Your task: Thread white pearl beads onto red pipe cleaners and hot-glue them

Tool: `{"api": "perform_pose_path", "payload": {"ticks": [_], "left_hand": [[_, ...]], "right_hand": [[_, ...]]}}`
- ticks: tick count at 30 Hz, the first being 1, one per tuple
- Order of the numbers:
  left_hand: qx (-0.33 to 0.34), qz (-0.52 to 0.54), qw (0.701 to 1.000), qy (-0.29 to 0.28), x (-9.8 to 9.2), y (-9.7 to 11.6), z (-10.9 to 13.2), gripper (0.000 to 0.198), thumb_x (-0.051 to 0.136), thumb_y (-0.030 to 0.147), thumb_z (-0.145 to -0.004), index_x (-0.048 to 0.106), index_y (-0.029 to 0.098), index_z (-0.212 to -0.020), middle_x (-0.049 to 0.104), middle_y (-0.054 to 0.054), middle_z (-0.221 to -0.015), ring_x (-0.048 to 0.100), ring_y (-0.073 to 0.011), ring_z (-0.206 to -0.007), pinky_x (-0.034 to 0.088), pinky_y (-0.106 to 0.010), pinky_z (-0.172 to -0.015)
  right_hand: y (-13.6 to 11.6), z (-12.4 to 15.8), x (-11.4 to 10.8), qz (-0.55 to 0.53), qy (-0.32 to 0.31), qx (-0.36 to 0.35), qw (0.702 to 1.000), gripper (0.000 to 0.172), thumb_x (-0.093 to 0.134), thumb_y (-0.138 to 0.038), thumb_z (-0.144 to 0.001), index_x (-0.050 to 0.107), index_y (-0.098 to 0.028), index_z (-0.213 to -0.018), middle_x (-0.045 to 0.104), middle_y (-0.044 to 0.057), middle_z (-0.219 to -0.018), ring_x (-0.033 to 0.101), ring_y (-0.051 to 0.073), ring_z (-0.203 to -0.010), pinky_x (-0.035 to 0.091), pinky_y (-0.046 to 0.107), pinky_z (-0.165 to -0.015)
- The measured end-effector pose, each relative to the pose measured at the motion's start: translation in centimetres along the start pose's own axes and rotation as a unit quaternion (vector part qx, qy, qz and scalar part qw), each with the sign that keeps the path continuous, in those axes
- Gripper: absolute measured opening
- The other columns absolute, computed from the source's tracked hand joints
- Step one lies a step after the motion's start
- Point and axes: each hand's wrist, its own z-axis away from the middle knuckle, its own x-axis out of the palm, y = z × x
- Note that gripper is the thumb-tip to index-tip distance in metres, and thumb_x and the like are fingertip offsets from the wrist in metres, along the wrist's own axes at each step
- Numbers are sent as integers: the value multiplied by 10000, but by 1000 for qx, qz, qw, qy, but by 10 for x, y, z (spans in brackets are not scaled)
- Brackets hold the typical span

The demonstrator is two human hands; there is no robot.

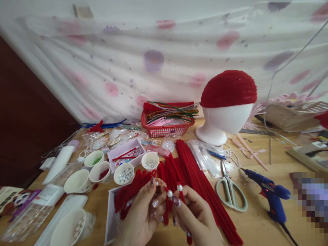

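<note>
My left hand (143, 215) and my right hand (196, 215) meet at the bottom centre, both pinched on a red pipe-cleaner piece (167, 200) tipped with white pearl beads (169, 193). Behind my hands a thick pile of red pipe cleaners (197, 177) fans across the wooden table (256, 222). A white tray (110, 218) with more red pieces lies under my left hand. Small paper cups of pearl beads (124, 173) stand just beyond my left hand.
A white foam head wearing a red pipe-cleaner cap (228, 89) stands at the back. A red basket (166, 128) of mixed pipe cleaners sits left of it. Scissors (230, 193) and a blue glue gun (271, 196) lie right. Cups and plastic boxes crowd the left.
</note>
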Motion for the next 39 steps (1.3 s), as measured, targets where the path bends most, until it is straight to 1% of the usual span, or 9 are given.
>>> {"api": "perform_pose_path", "payload": {"ticks": [5,8,11,14,19,26,30,35,39], "left_hand": [[0,-49,999,22,4,-3,1,534,1009,488,-425,730,150,-731,473,98,-449,385,-22,-395,304,-126,-387],[17,-78,996,37,6,-2,3,570,997,535,-395,743,152,-733,492,88,-457,405,-34,-408,316,-141,-398],[28,-103,993,52,8,0,5,546,995,529,-420,760,144,-727,518,67,-476,407,-33,-423,312,-140,-408],[36,-115,991,53,9,0,5,510,1000,508,-432,777,148,-715,538,54,-491,417,-33,-430,310,-145,-416],[50,-119,990,50,9,0,5,497,1002,506,-423,797,156,-710,544,54,-505,410,-20,-433,309,-134,-425],[47,-129,990,31,-1,-4,3,430,958,512,-560,810,181,-791,542,49,-550,430,-50,-475,358,-158,-435],[50,-121,991,26,-2,-4,0,412,962,496,-562,814,182,-785,571,37,-571,438,-51,-479,361,-159,-433],[45,-119,991,40,0,-3,0,433,973,507,-524,815,184,-766,580,38,-566,442,-42,-473,376,-146,-438],[57,-135,988,41,-2,-1,2,416,968,499,-547,815,192,-781,584,37,-581,461,-50,-497,403,-153,-471]], "right_hand": [[1,0,1,-7,1,-4,1000,468,818,-601,-779,622,-176,-764,487,-87,-551,266,39,-461,197,161,-425],[-2,1,5,-17,13,-8,1000,470,848,-590,-746,631,-173,-738,546,-62,-571,350,49,-483,243,167,-440],[-5,2,9,-25,46,-1,999,470,877,-580,-712,645,-171,-714,582,-49,-560,417,61,-495,317,183,-480],[-7,2,11,-29,48,-2,998,470,883,-578,-703,648,-171,-688,591,-45,-536,445,71,-488,357,204,-507],[-7,1,11,-31,51,-8,998,468,888,-570,-701,664,-160,-682,606,-40,-527,482,71,-484,355,193,-502],[-4,-1,10,-9,45,-12,999,472,880,-582,-703,674,-158,-670,599,-37,-523,489,74,-478,376,189,-498],[-5,-2,8,3,43,-13,999,475,872,-590,-708,670,-163,-665,600,-31,-513,483,82,-474,382,202,-498],[-6,-3,7,1,38,-9,999,467,861,-598,-720,685,-168,-678,610,-28,-523,483,80,-472,388,200,-498],[-6,-4,8,2,42,-9,999,471,862,-603,-714,672,-174,-676,614,-30,-512,487,87,-468,389,209,-494]]}}
